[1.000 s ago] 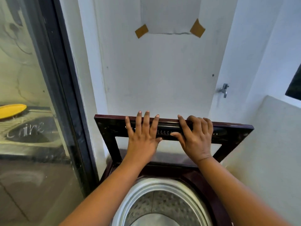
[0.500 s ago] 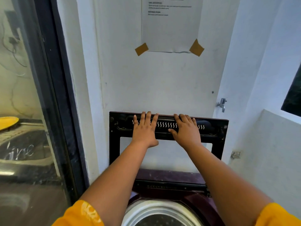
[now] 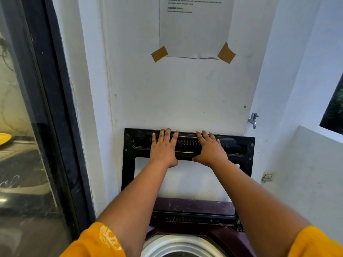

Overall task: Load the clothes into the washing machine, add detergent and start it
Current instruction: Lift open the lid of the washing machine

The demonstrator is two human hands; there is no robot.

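Note:
The top-loading washing machine stands against the white wall, maroon-bodied. Its black-framed lid is raised upright and leans on the wall. My left hand lies flat on the lid's upper bar, fingers spread. My right hand presses the same bar just to the right, its thumb under the bar's lower edge. The steel drum rim shows at the bottom between my forearms. No clothes or detergent are in view.
A glass door with a dark frame stands at the left. A taped paper notice hangs on the wall above the lid. A metal tap sticks out at the right, beside a low white wall.
The lid has swung from a tilted position up to upright against the wall, with both hands pushing it. My view has risen, so less of the drum shows.

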